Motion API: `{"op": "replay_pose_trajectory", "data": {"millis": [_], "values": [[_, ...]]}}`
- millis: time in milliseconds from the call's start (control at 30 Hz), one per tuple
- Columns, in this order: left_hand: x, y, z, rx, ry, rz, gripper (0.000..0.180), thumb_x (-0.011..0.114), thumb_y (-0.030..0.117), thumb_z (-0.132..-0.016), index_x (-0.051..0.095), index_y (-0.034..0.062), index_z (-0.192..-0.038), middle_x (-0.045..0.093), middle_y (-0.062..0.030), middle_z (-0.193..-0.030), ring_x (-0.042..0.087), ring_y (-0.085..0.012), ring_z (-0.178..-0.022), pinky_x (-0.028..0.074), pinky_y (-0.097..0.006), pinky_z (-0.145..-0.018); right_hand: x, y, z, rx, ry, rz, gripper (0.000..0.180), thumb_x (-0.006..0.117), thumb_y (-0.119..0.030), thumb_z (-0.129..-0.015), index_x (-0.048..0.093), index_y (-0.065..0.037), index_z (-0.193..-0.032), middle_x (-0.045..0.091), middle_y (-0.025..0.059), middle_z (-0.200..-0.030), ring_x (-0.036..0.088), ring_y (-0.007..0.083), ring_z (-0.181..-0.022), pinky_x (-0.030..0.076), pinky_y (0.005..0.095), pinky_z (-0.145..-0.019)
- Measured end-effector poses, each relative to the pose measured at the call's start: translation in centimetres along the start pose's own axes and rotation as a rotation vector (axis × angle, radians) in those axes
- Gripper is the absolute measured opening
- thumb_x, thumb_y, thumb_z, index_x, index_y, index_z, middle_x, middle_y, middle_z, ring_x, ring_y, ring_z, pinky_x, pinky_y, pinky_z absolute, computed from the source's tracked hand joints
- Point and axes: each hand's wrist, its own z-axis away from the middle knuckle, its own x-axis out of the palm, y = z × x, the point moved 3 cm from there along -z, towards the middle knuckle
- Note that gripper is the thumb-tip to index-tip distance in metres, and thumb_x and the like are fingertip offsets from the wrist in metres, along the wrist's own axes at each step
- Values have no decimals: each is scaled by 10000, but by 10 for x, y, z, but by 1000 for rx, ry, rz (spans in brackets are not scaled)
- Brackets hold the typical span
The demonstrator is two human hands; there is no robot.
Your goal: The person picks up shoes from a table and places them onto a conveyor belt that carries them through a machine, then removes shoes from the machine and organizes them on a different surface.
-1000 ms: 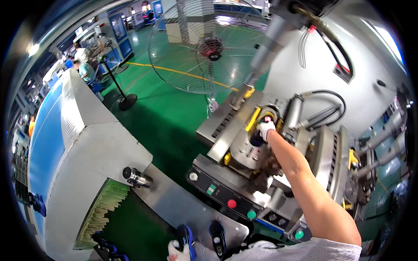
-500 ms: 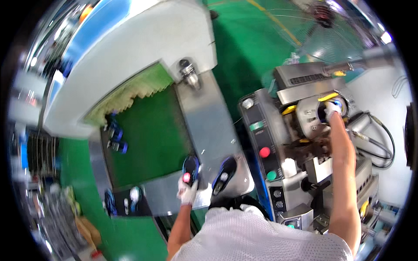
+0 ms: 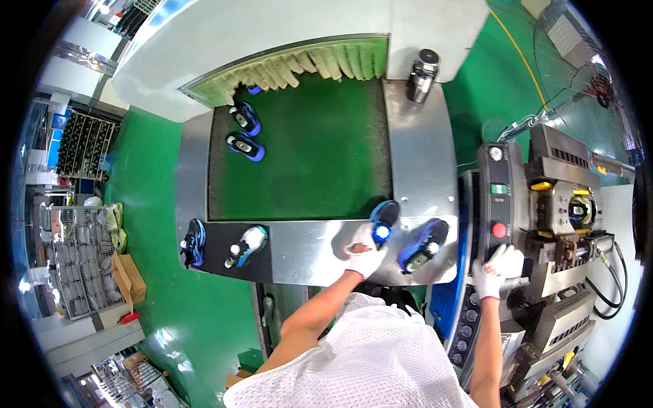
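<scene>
My left hand (image 3: 364, 254), in a white glove, grips the heel end of a black shoe with a blue sole (image 3: 386, 212) on the steel ledge. A bright blue-white spot shines at that shoe's heel. Just right of it lies another black and blue shoe (image 3: 424, 247), untouched. My gloved right hand (image 3: 498, 269) rests at the near end of the machine's control panel (image 3: 498, 204), fingers stretched out and apart, covering what lies beneath. Beyond it, a shoe (image 3: 580, 211) sits in the press machine's holder (image 3: 554, 212).
Several shoes (image 3: 246, 145) lie on the green conveyor belt (image 3: 306, 156), before a fringed curtain (image 3: 299, 66). A white and black shoe (image 3: 247, 246) and a dark blue shoe (image 3: 193, 243) stand on the ledge's black left part. A steel flask (image 3: 423, 76) stands at the back right.
My right hand has come back from the machine's holder to the control panel. My left hand stays at the same shoe, whose spot has turned from red to blue-white. The view has turned.
</scene>
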Motion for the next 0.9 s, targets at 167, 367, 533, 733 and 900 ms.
{"op": "replay_pose_trajectory", "data": {"millis": [167, 367, 533, 733, 900], "values": [[-16, 0, 1, 84, -148, 5, 717, 812, 268, -765, 475, 26, -1350, 559, -242, -1257, 554, -437, -1180, 451, -546, -1016, 96, 20, -26, -191, 335, -63, 1074, 655, -574, -876, 173, 30, -1622, 195, 275, -1674, 193, 432, -1551, 144, 569, -1246], [-24, -16, -4, 60, -301, 42, 769, 788, 303, -781, 446, 43, -1419, 529, -222, -1346, 521, -420, -1267, 432, -539, -1055, 100, -130, 58, -109, 41, -957, 744, 822, -475, -818, 615, 61, -1290, 700, 245, -1130, 694, 359, -1004, 529, 455, -924], [-76, 12, -42, -204, -710, 68, 844, 824, 381, -808, 439, 0, -1455, 660, -219, -1284, 663, -341, -1168, 505, -428, -1022, 197, -183, 25, -89, 7, -20, 386, 520, -436, -1017, 754, -130, -994, 747, 211, -900, 737, 310, -778, 572, 426, -745], [-48, 13, -64, -151, -652, 86, 864, 844, 283, -826, 400, -10, -1507, 630, -239, -1351, 638, -358, -1212, 470, -429, -1063, 109, -118, 77, 531, -236, -1705, 282, 784, -312, -829, 695, -59, -914, 606, -6, -717, 493, 99, -521, 380, 304, -472], [-24, 70, -7, 258, -803, 89, 793, 841, 206, -837, 441, -33, -1479, 611, -218, -1380, 612, -309, -1240, 467, -408, -1077, 116, -65, 211, 633, -22, -1936, 565, 819, -516, -748, 743, -91, -1112, 716, 85, -812, 652, 166, -700, 544, 346, -652]]}}
